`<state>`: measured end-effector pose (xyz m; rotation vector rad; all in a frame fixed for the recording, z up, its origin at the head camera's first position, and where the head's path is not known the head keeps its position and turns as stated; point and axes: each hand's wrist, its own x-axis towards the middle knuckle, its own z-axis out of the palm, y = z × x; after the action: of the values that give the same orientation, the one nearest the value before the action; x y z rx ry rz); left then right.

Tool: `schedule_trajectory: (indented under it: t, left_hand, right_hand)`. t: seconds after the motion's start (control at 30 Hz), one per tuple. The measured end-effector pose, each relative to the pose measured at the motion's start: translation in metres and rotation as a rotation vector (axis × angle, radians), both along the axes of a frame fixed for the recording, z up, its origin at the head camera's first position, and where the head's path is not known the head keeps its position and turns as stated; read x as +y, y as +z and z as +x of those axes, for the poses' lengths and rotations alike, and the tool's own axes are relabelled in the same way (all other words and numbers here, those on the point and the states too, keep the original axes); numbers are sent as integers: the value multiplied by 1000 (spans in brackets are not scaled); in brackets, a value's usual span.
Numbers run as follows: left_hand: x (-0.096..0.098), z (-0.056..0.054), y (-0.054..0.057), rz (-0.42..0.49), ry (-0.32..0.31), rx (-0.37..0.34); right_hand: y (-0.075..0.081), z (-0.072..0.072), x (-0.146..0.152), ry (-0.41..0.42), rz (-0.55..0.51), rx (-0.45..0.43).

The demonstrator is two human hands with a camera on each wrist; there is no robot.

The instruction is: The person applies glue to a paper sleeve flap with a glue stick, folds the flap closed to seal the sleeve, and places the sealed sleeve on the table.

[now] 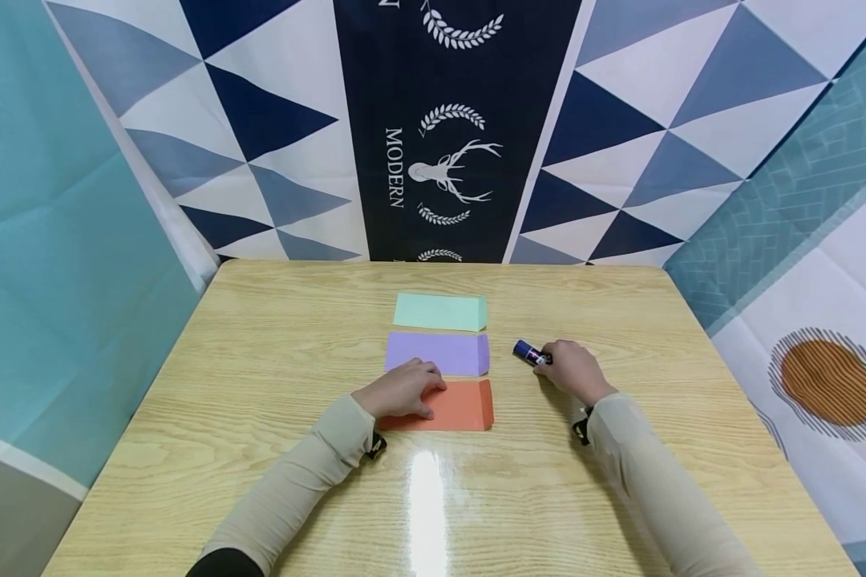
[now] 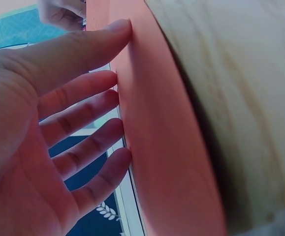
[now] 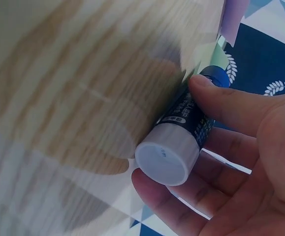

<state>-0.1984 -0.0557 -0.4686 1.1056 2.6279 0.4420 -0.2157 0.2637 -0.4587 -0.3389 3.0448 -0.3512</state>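
Touching the orange paper (image 1: 462, 407), the left hand (image 1: 404, 390) is resting loosely spread, while the right hand (image 1: 576, 371) is gripping a glue stick (image 1: 530, 353) near the purple paper (image 1: 443, 353).

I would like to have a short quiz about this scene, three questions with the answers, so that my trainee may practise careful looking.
1. True or false: the purple paper lies between the green paper and the orange paper.

2. Which one does the left hand touch?
A) the green paper
B) the orange paper
C) the purple paper

3. Fill in the colour: the right hand holds a tube; in the right wrist view, the end of it nearest the camera is ____.

Key: 1. True. 2. B. 3. White.
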Motion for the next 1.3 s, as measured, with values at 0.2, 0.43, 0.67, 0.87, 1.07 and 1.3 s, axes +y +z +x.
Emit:
schedule_trajectory:
  t: [0.2, 0.43, 0.67, 0.87, 1.07, 1.3]
  left_hand:
    - [1, 1, 1, -13, 10, -11]
    - [0, 2, 0, -25, 11, -15]
    - [0, 3, 0, -16, 26, -27]
    - [-1, 5, 0, -1, 31, -36]
    - [-1, 6, 2, 5, 15, -14]
    - [0, 5, 1, 23, 34, -45]
  right_hand:
    - [-2, -1, -2, -6, -14, 16]
    - [1, 1, -5, -13, -39, 21]
    - [1, 2, -7, -26, -90, 42]
    - [2, 1, -9, -48, -160, 52]
    - [3, 1, -10, -57, -204, 88]
    - [6, 1, -15, -47, -236, 106]
